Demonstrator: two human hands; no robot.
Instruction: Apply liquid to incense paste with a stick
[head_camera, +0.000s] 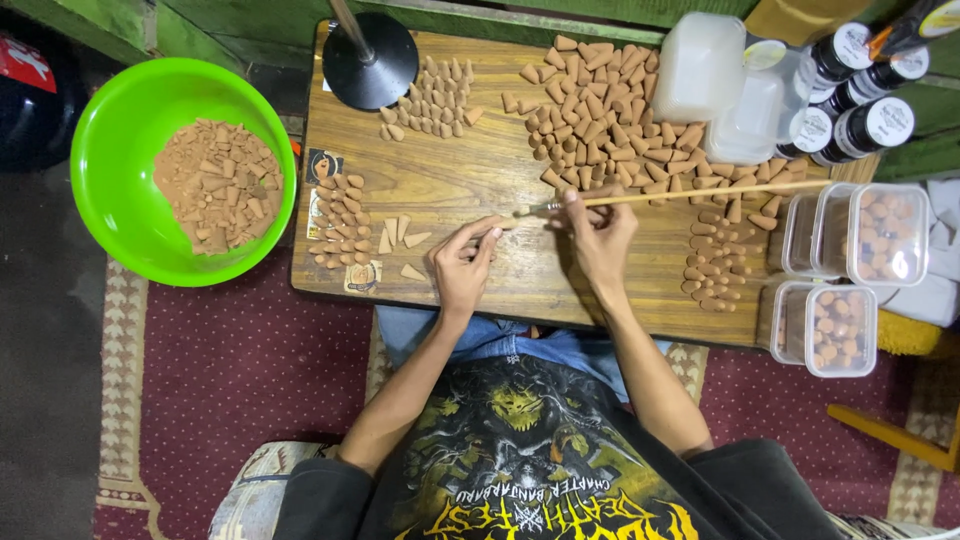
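Observation:
My left hand pinches a small tan incense cone at the middle of the wooden board. My right hand grips a long thin wooden stick that lies level and runs out to the right. The stick's tip sits next to the cone in my left fingers. A big heap of tan cones lies just beyond my right hand. A few loose cones lie to the left of my left hand.
A green bowl of broken cone pieces stands on the floor at left. A black lamp base stands at the board's back. Clear plastic boxes with cones sit at right, with dark bottles and white tubs behind them.

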